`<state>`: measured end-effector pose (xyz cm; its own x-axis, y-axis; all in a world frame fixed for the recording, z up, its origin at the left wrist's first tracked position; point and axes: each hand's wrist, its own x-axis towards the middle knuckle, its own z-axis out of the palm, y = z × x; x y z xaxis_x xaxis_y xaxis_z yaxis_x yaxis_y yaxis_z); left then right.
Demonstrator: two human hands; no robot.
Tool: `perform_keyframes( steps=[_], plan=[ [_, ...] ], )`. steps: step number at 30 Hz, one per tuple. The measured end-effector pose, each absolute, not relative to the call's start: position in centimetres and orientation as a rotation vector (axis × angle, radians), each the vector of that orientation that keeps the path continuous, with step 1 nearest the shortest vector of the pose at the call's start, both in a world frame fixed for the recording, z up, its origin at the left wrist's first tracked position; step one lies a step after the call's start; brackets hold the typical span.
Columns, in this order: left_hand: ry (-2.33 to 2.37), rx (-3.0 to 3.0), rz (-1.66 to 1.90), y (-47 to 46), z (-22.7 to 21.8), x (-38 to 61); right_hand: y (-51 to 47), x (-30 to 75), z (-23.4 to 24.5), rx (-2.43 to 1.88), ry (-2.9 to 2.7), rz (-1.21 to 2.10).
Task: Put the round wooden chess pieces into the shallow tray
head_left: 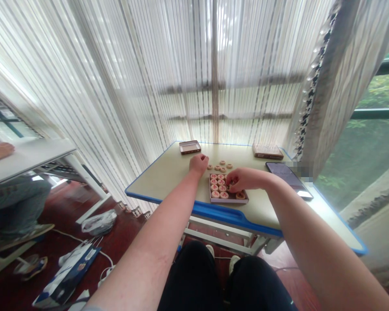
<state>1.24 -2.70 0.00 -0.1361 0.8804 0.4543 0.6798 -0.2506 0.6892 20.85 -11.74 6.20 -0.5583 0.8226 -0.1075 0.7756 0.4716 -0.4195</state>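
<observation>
A shallow box stands near the front of the table, with rows of round wooden Chinese chess pieces bearing red characters in its left part. One dark-marked piece lies in its front right corner. My right hand is over the box, its fingers closed down on a Chinese chess piece that they partly cover. Behind the box, several loose pieces lie on the tabletop. Beside them, my left hand is closed with its fingertips together; whatever it may hold is hidden.
An open box lid lies at the back left of the table. Another flat box and a phone are on the right. Left, another person's hand rests on a white table; bags and cables lie on the floor.
</observation>
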Motion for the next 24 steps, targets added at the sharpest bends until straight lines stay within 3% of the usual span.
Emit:
perform_keyframes(
  steps=[24],
  plan=[
    [1.771,2.046,1.315,-3.01,-0.14,1.31,-11.77,21.05,6.96,-1.566,-2.678,0.68]
  ],
)
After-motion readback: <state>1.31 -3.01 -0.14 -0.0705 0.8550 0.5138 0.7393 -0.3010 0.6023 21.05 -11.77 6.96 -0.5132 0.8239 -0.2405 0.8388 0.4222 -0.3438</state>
